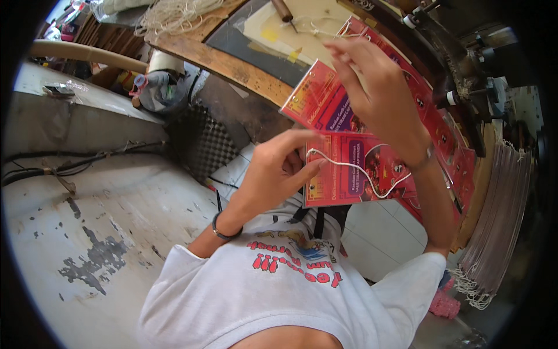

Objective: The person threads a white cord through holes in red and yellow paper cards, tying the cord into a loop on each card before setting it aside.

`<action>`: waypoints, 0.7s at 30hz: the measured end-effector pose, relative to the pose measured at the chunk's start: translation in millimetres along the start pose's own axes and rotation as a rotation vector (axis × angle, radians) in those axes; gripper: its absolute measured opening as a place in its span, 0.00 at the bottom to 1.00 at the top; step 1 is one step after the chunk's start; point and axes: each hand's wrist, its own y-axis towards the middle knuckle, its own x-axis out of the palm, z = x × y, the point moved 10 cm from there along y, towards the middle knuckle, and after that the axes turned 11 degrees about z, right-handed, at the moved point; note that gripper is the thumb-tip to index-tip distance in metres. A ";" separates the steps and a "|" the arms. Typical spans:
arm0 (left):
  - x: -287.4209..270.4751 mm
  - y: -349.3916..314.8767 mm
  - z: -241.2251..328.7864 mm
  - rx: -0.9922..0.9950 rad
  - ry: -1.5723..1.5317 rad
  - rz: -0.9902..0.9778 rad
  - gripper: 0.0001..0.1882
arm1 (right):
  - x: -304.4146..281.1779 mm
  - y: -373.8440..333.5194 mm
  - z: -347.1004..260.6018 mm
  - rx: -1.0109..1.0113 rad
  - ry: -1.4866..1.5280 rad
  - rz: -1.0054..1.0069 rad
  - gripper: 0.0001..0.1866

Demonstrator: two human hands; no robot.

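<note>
A red printed hanging card (343,195) with a clear, glossy cover lies in front of me. White string (349,164) runs from a hole near its left edge and loops across its face. My left hand (273,171) grips that edge, with the thumb over the front and some fingers partly hidden behind. My right hand (378,93) is raised over a second red card (311,96) farther back, its fingers stretched out and apart. Nothing shows between them. More red cards (447,136) lie overlapped to the right, partly behind my right forearm.
A wood-edged worktable (232,64) holds a wooden-handled awl (283,10) and a bundle of pale string (180,20). Dark machine parts (459,64) stand at the right, beside a stack of clear sheets with strings (494,198). A peeling pale surface (116,221) is at my left.
</note>
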 end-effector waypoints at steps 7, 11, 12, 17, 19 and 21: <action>2.0 2.4 9.8 0.097 -0.001 0.037 0.07 | 89.7 88.3 52.6 -0.213 -0.299 0.079 0.18; -0.9 -3.4 -3.1 -0.088 -0.159 0.037 0.08 | 120.6 83.8 73.6 0.012 -0.303 -0.091 0.20; -0.5 -6.2 -9.6 -0.127 -0.283 0.052 0.09 | 121.7 83.5 77.7 0.017 -0.293 -0.101 0.21; 0.2 -10.5 -39.9 -0.347 -0.719 0.074 0.12 | 50.4 77.7 46.2 -0.034 -0.053 0.168 0.22; 7.5 -14.6 -49.7 -0.430 -0.766 -0.006 0.18 | 32.4 56.9 42.0 0.130 0.079 0.042 0.21; 15.4 -15.6 -53.5 -0.520 -0.840 -0.084 0.23 | 21.4 26.1 32.2 0.285 0.230 -0.033 0.20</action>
